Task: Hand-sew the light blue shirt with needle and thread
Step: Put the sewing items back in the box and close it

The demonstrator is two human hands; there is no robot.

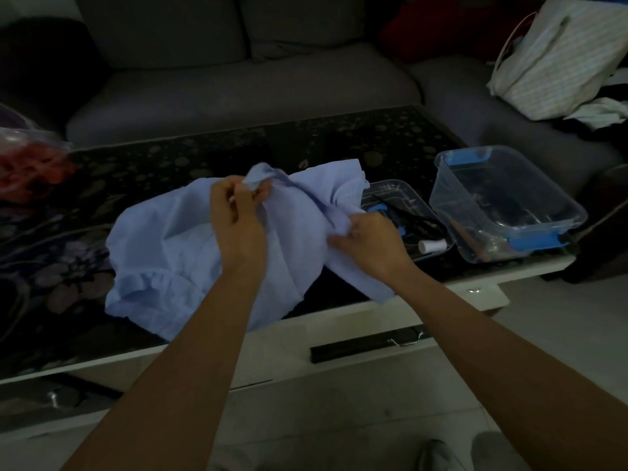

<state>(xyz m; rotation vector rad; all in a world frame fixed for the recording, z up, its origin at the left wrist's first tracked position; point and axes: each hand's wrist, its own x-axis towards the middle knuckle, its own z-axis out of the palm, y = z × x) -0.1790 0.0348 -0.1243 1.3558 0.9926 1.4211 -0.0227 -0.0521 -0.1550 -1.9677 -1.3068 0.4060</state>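
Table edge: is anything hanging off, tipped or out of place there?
Yes. The shirt hangs over the table's front edge at two spots, near each forearm. The clear box sits tilted at the right end, with its lid lying flat beside it holding a white spool. Nothing looks spilled.

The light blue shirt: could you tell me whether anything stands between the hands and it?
Nothing visible does: the left hand and the right hand both already grip folds of the light blue shirt on the table.
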